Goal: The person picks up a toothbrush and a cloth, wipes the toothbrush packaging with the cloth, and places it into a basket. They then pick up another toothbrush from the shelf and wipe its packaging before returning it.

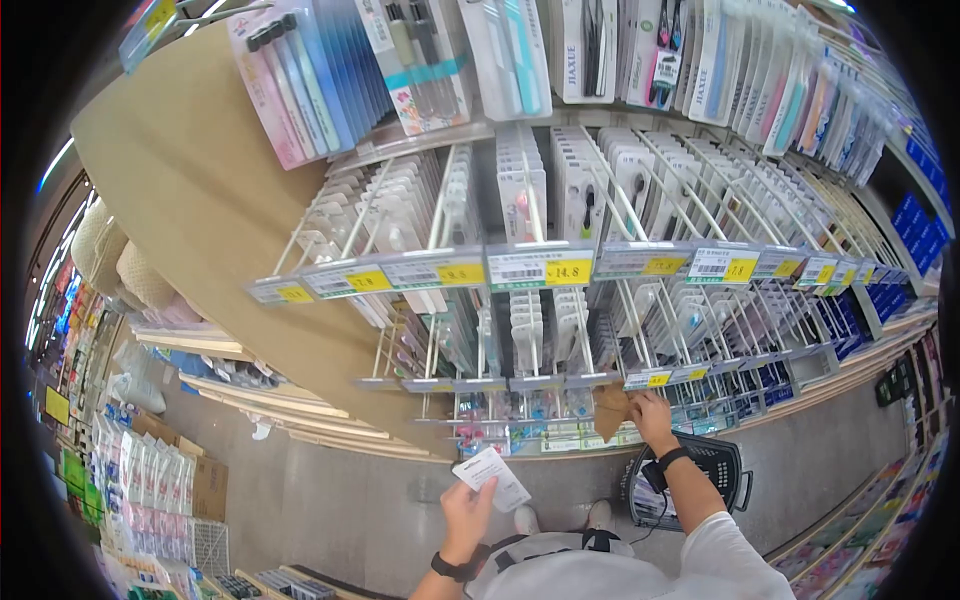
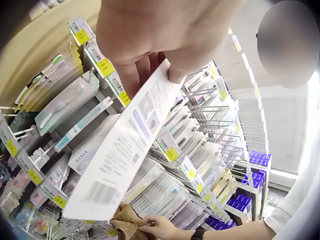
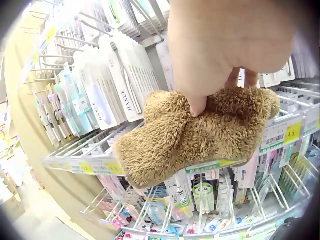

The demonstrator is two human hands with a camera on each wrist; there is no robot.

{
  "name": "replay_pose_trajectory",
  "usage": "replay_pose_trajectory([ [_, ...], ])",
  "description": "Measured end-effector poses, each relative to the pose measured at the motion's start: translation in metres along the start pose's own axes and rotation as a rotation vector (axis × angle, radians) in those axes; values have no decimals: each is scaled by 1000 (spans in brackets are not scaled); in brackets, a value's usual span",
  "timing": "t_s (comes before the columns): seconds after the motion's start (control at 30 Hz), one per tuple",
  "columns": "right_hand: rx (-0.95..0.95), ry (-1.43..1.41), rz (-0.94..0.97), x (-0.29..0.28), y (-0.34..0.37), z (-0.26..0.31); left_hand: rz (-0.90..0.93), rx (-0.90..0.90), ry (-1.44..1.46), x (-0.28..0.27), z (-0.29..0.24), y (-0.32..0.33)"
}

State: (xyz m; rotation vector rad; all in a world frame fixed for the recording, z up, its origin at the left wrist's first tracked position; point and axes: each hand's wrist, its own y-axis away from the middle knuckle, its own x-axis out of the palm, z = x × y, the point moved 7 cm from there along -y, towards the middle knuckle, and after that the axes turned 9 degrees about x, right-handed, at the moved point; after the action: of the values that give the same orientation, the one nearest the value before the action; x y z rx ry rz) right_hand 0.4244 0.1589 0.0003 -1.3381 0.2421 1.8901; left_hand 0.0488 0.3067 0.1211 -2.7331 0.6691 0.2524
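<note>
My left hand [image 1: 465,517] grips a flat white package [image 1: 494,476] by one edge, low in front of the shelves. Printed text, small pictures and a barcode show on the package [image 2: 112,165] in the left wrist view. With thumb and fingers, my right hand [image 1: 653,421] pinches a brown fluffy cloth [image 1: 610,412] at the lower shelf. In the right wrist view the bunched cloth [image 3: 190,135] overlaps the shelf's price rail [image 3: 280,137]. Packaged toothbrushes [image 3: 122,80] hang on hooks just behind it.
A dark shopping basket [image 1: 742,462] with packages inside stands on the floor by my right arm. Rows of metal hooks and a price rail [image 1: 540,268] jut out ahead. A beige panel [image 1: 200,180] borders the display at left. Straw hats [image 1: 145,272] sit farther left.
</note>
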Motion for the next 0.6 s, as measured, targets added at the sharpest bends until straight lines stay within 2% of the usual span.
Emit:
replay_pose_trajectory([
  [0.13, 4, -250, -11, -34, 17, 21, 39, 101, -8, -8, 6, -11],
  [0.2, 28, -273, 36, -54, 29, 40, 28, 149, -49, -11, 7, -12],
  [0.27, -7, -382, 11, -73, 41, 58, 35, 121, -38, -12, 9, -16],
  [0.33, 11, -397, 61, -79, 48, 67, 1, 9, 199, -10, 25, -15],
  [0.4, 97, -685, 92, -85, 52, 77, 28, 34, 240, -7, 15, -20],
  [0.43, 135, -927, 182, -71, 55, 73, 63, 39, 265, -4, 16, -22],
  [0.47, 139, -929, 192, -76, 55, 87, 59, 30, 260, -3, 13, -22],
  [0.53, 59, -1265, 259, -88, 54, 125, 40, -3, 441, 2, 6, -23],
  [0.57, 151, -1362, 275, -82, 59, 130, 74, -25, 472, 4, 5, -23],
  [0.6, 150, -1361, 271, -82, 61, 142, 78, -23, 474, 6, 4, -23],
])
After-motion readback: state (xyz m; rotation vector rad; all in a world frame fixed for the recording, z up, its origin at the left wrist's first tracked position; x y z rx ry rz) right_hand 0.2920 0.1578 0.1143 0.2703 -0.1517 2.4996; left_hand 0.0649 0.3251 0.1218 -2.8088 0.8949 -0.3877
